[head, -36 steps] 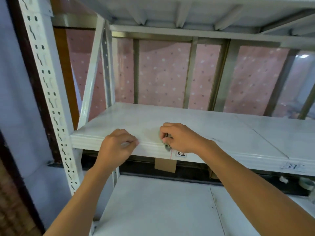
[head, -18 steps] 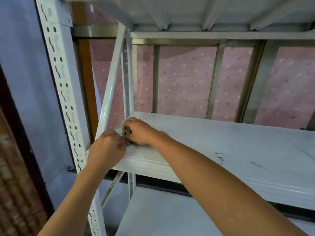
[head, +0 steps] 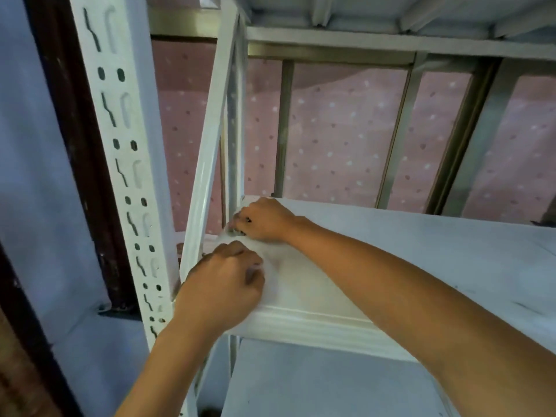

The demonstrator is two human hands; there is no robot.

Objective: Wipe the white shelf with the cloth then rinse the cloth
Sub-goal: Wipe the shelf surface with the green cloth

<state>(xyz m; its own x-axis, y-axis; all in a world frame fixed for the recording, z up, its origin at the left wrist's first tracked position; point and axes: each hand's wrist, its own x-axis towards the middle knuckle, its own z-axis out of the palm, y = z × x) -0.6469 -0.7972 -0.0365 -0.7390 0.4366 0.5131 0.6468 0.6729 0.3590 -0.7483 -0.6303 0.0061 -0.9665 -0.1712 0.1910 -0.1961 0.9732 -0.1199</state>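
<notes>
The white shelf (head: 421, 260) runs across the middle of the head view, with dark scuff marks towards the right. My right hand (head: 264, 219) is at the shelf's far left end near the back post, fingers closed over a small dark cloth (head: 238, 233) pressed onto the surface. Only a sliver of the cloth shows under the fingers. My left hand (head: 222, 287) is a closed fist resting on the shelf's front left corner, just in front of the right hand; nothing clearly shows inside it.
A perforated white upright (head: 129, 176) stands left of my hands, with a diagonal brace (head: 207, 164) behind it. A lower shelf (head: 316, 383) lies beneath, another shelf (head: 391, 13) overhead. A pink dotted curtain (head: 346, 139) hangs behind, and a blue wall (head: 36, 176) is at the left.
Both hands have travelled left along the shelf. My right hand with the cloth went from the front edge near a label to the back left corner; my left hand followed to the front corner.
</notes>
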